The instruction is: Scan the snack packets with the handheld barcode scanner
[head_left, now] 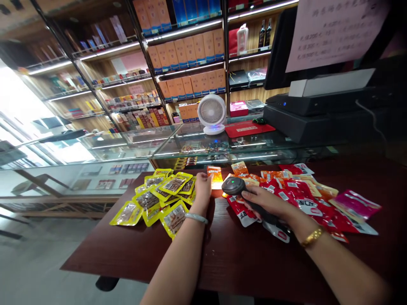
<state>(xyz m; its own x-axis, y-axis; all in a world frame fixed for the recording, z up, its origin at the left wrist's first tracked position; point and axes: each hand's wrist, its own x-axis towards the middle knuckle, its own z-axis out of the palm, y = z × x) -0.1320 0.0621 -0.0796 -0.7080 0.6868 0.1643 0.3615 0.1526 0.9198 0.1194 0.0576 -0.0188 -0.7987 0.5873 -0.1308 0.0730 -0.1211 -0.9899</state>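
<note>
My right hand (265,200) is wrapped round the handle of a black barcode scanner (233,185), which has a small green light on its head. The scanner points left and throws a bright light onto an orange snack packet (214,173). My left hand (203,186) pinches that packet at its left edge, its fingertips partly turned from view. Yellow-edged snack packets (174,184) with clear fronts lie in a loose pile left of my left hand. Red snack packets (295,190), mixed with orange ones, are heaped around and beyond my right hand.
Everything lies on a dark wooden table (235,258). Behind it stands a glass display counter (165,146) with a white fan (211,113) and a red mat (248,128). A black monitor (280,51) and dark boxy equipment (292,120) stand at the right. Shelves (184,65) of boxes line the wall.
</note>
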